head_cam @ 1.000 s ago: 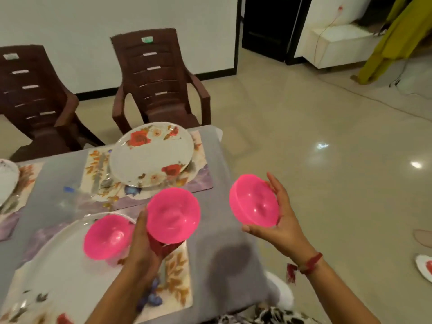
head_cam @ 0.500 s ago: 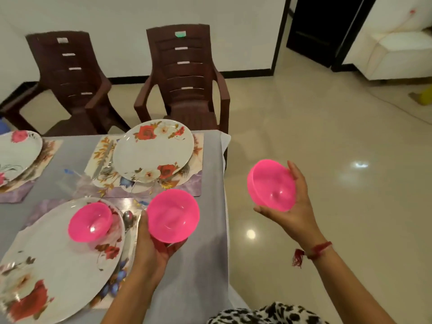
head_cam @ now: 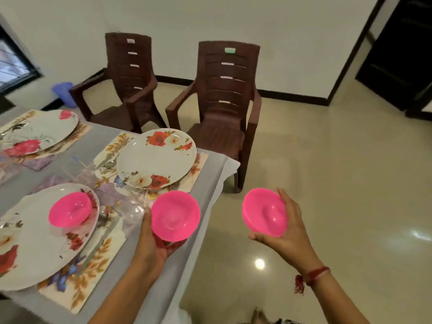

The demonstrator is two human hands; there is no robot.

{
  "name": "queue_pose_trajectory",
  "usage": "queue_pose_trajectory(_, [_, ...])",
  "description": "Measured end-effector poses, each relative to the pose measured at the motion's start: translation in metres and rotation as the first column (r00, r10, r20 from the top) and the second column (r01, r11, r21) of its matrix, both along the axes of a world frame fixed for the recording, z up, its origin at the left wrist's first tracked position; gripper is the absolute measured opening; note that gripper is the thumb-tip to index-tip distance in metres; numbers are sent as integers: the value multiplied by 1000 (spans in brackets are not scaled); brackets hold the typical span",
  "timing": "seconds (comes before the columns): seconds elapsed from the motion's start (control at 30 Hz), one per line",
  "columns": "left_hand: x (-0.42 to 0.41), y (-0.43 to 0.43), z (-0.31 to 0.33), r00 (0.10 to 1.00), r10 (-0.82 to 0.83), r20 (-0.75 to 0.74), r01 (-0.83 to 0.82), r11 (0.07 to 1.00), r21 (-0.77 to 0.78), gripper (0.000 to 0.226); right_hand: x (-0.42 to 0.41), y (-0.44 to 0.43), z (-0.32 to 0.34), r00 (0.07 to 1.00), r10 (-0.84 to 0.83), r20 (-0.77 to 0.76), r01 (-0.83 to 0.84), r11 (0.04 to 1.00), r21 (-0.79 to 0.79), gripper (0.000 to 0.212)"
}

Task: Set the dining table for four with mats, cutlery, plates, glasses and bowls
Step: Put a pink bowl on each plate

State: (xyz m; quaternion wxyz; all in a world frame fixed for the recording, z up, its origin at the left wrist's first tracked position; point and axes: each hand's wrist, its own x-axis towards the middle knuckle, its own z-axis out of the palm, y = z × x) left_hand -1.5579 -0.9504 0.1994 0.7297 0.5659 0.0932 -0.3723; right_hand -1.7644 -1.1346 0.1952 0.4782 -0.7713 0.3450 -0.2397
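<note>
Grey-clothed table [head_cam: 215,178], brown chairs [head_cam: 224,108] behind. First pink bowl [head_cam: 70,212] sits on near plate [head_cam: 35,249]. Left hand [head_cam: 152,249] grips second pink bowl [head_cam: 175,217] over table's right edge. Right hand [head_cam: 289,235] cups third pink bowl [head_cam: 264,212], tilted, over the floor [head_cam: 327,160].

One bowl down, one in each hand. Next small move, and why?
Probably: the left hand sets the left-hand bowl down on the red-flower plate just beyond it. That plate is bare, while the near plate already carries a placed bowl. The right hand holds the right-hand bowl out over the floor, farther from any plate.
</note>
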Motion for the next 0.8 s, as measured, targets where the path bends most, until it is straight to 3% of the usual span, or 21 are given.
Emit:
queue_pose_trajectory(0.5, [-28,-86,4,950,297,96,-296,955,-18,31,69,-156,-13,966,258,21,-257,965,-42,115])
queue_pose_trajectory(0.8, [37,-141,-19,852,517,82,-516,856,-37,47,213,-235,-14,875,484,-27,-484,873,-54,118])
